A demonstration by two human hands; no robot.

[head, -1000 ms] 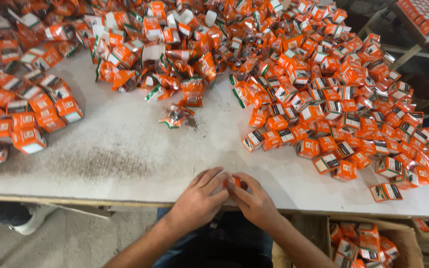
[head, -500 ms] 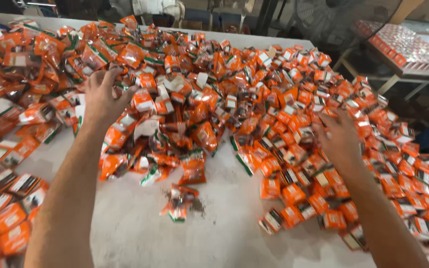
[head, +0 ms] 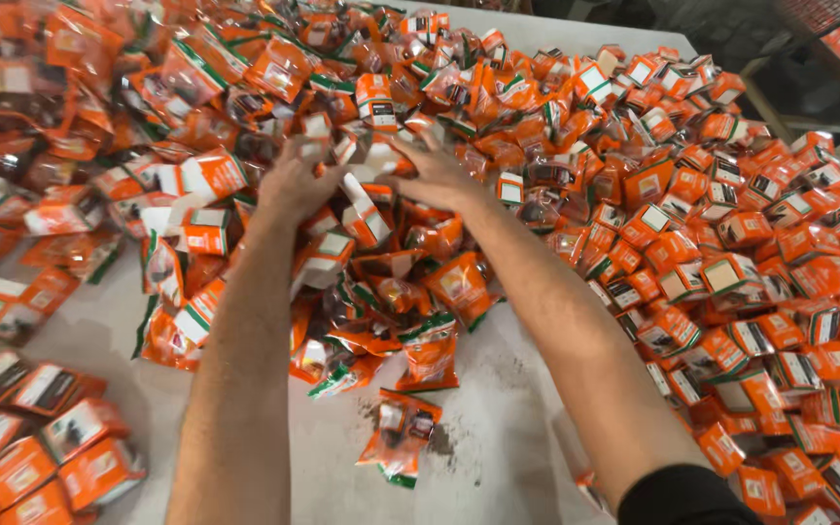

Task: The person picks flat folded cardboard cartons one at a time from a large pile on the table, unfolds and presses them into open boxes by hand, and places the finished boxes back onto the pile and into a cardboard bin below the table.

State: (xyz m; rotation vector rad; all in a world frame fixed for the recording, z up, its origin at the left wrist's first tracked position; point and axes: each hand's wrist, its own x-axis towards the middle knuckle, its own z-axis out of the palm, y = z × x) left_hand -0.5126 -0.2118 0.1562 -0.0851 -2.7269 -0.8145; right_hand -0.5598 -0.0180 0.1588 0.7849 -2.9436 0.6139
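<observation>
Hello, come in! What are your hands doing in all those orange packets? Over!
Left hand and right hand both deep in orange packet pile, fingers spread among packets. Grip unclear. One loose packet on bare table, between the arms.

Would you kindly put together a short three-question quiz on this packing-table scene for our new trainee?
1. True or false: both hands are plunged into the heap of orange packets.
2. Which item lies apart from the heap, nearest the table's front edge between the forearms?
A. a single orange packet
B. a pair of scissors
C. a roll of tape
3. Fill in: the small orange boxes to the person's right are piled on a ____ table.

Key:
1. True: the left hand and right hand are pressed among the packets.
2. A: the lone packet.
3. White: the boxes lie on the white table.
</observation>
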